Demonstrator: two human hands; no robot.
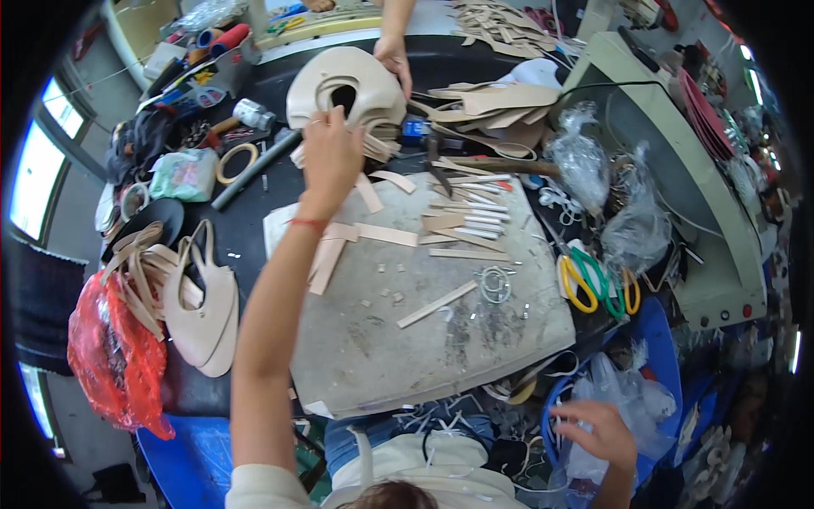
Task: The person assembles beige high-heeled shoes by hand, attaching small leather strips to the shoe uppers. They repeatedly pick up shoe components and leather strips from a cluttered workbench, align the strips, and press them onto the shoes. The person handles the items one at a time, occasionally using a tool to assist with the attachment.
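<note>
My left hand [329,157] reaches far forward and grips the near edge of a stack of beige leather shoe uppers [348,85] at the back of the work slab. Another person's hand [393,58] holds the far side of the same stack. My right hand [600,431] is low at the right, fingers closed on a clear plastic bag [623,399] beside the bench. The grey stone work slab [441,322] lies between them, with beige leather strips [373,233] scattered on it.
Scissors with yellow and green handles [593,284] lie right of the slab. Beige shoe uppers with straps [199,310] and a red plastic bag [114,356] sit at the left. A sewing machine [678,170] stands at the right. Tape rolls, tools and leather cut-outs [492,102] crowd the back.
</note>
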